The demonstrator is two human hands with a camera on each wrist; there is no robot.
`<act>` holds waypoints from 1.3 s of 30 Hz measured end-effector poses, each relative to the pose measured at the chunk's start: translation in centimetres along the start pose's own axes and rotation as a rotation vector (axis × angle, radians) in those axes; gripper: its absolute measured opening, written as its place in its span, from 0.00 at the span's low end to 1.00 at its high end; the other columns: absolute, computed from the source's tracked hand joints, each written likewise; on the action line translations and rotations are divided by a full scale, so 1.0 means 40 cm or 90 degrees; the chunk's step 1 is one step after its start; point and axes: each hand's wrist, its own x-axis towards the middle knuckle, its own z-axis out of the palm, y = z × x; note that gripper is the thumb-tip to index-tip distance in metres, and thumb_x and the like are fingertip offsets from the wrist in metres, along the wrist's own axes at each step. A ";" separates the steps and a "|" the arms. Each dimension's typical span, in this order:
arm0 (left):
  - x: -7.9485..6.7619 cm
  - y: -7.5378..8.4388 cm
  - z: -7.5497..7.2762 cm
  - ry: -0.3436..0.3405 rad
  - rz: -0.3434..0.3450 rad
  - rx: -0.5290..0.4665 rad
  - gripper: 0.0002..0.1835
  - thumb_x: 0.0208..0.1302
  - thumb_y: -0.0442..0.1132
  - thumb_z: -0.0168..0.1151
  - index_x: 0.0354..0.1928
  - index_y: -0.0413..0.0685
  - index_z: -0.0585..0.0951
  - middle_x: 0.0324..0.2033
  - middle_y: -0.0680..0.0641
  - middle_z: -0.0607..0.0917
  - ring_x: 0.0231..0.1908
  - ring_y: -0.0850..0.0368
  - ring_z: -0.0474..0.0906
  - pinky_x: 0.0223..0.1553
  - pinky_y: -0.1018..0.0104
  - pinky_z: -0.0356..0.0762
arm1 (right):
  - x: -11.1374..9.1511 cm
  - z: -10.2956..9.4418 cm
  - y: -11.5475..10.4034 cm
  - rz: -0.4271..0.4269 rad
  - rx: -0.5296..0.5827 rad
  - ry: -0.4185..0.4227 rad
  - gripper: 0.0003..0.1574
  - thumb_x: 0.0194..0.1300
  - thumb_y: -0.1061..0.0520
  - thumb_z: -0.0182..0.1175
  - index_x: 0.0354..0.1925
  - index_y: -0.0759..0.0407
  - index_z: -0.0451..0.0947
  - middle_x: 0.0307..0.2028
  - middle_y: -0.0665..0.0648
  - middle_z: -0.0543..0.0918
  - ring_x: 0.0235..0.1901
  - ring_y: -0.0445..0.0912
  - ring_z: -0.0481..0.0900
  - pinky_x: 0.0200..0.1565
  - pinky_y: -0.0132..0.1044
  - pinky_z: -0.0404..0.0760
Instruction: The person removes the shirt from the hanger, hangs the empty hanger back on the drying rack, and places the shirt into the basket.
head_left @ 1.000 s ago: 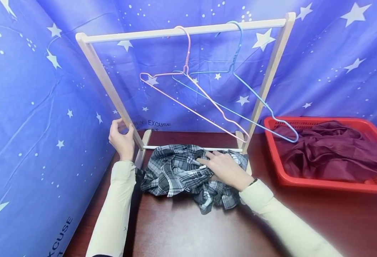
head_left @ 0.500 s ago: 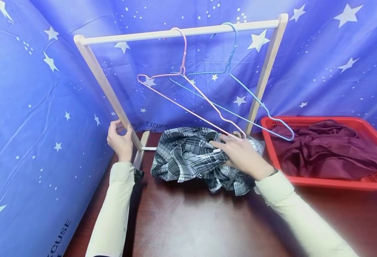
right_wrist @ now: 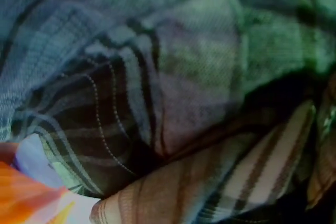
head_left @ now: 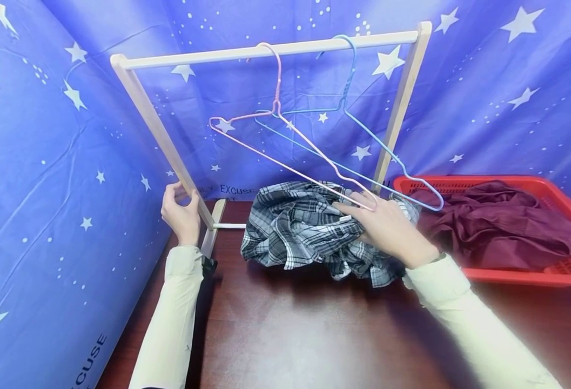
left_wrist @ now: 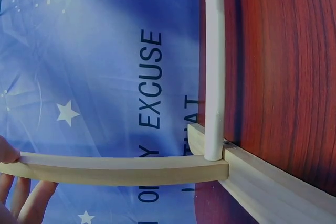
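Note:
My left hand [head_left: 182,216] holds the left post of a small wooden clothes rack [head_left: 156,127] low down. In the left wrist view the thumb lies on one side of that post [left_wrist: 121,169] and the fingers on the other. My right hand [head_left: 387,229] grips a bunched grey-and-black plaid shirt [head_left: 300,232], which hides most of the rack's lower rail. Folds of plaid cloth [right_wrist: 199,77] fill the right wrist view, so the fingertips are hidden there. From the top bar hangs a pink hanger [head_left: 277,89], its lower right corner overlapping my right hand.
A blue hanger [head_left: 349,78] hangs right of the pink one. At the right, a red basket [head_left: 533,277] holds a crumpled maroon cloth [head_left: 499,227]. A blue starry curtain [head_left: 71,178] closes off the back and left of the dark wooden table [head_left: 285,329].
My right hand has carried the plaid shirt rightward and up, toward the basket, uncovering part of the lower rail at its left end. The left hand stays on the post.

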 end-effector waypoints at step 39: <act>-0.004 0.005 0.000 0.004 -0.005 -0.001 0.13 0.54 0.31 0.69 0.43 0.39 0.83 0.39 0.41 0.88 0.37 0.45 0.86 0.54 0.53 0.73 | -0.204 -0.126 0.172 0.131 -0.051 0.043 0.61 0.25 0.71 0.75 0.64 0.47 0.73 0.54 0.69 0.80 0.23 0.54 0.75 0.15 0.41 0.65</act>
